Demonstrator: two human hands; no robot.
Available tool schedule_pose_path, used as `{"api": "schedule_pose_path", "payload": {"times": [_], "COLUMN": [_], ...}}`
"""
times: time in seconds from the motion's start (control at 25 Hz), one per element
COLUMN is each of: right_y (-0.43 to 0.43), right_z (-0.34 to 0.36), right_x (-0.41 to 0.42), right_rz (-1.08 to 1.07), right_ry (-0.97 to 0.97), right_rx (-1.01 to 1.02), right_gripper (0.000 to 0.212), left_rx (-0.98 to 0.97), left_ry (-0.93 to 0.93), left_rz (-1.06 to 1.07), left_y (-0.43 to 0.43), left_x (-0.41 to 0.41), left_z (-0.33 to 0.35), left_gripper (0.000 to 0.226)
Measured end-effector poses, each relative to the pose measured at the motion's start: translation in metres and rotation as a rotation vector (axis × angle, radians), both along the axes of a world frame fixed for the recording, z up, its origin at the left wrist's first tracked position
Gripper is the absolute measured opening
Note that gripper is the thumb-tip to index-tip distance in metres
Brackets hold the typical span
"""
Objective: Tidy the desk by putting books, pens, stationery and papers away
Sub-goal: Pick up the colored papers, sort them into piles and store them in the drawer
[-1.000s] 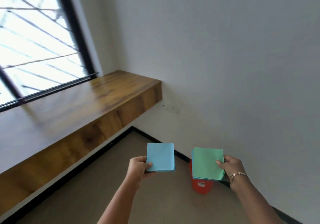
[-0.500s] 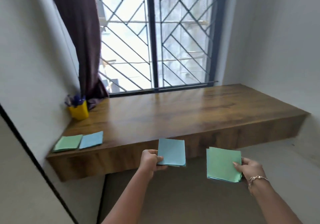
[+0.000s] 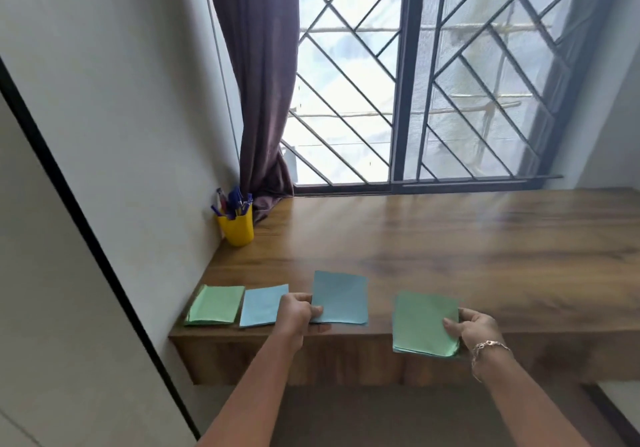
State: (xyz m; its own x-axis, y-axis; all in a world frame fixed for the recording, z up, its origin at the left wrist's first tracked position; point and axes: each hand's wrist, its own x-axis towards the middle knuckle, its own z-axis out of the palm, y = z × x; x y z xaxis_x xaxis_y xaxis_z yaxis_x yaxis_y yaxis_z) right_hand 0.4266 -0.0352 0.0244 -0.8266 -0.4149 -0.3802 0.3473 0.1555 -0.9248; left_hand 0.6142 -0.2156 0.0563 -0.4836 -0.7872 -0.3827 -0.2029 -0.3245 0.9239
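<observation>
Grip of the left hand (image 3: 297,312) pinches a blue square paper stack (image 3: 341,297); right hand (image 3: 476,329) clasps a green square paper stack (image 3: 423,323) (both at the wooden desk (image 3: 450,238) edge).

A dark brown curtain (image 3: 259,83) hangs bunched at eleven o'clock, its hem crumpled at the bottom. A black-grilled window (image 3: 346,100) fills twelve to two o'clock. At nine o'clock a black strip (image 3: 87,225) slants down a pale panel (image 3: 41,308), perhaps a cupboard's edge.
</observation>
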Motion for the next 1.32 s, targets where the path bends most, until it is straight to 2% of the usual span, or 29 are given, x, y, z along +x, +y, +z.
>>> {"api": "schedule_pose_path", "payload": {"times": [0.24,0.36,0.56,0.8,1.08,1.16,1.24,1.32], "right_y": [-0.101,-0.146,-0.204,-0.213,-0.205,-0.2,-0.194,-0.187], "right_z": [-0.016,-0.024,-0.043,-0.032,-0.019,-0.019,-0.017,-0.016], "right_x": [0.006,0.013,0.029,0.045,0.045,0.042,0.038,0.027], "right_rz": [0.162,0.237,0.314,0.346,0.433,0.422,0.325,0.246], "right_ry": [-0.002,0.028,0.093,0.33,0.49,0.519,0.53,0.374], "right_rx": [0.046,0.107,0.232,0.463,0.617,0.615,0.543,0.307], "right_gripper": [0.02,0.017,0.012,0.01,0.02,0.029,0.028,0.028], "left_rx": [0.02,0.024,0.033,0.054,0.039,0.039,0.039,0.05], "left_ry": [0.022,0.03,0.04,0.014,0.005,0.004,0.004,0.009], "left_rz": [0.151,0.238,0.349,0.392,0.354,0.33,0.281,0.23], "left_y": [-0.051,-0.072,-0.105,-0.115,-0.112,-0.105,-0.097,-0.087], "left_x": [0.011,0.021,0.037,0.042,0.034,0.027,0.017,0.002], "left_z": [0.005,0.006,-0.001,-0.016,-0.019,-0.018,-0.018,-0.018], "left_gripper": [0.013,0.022,0.021,0.019,0.018,0.019,0.019,0.019]}}
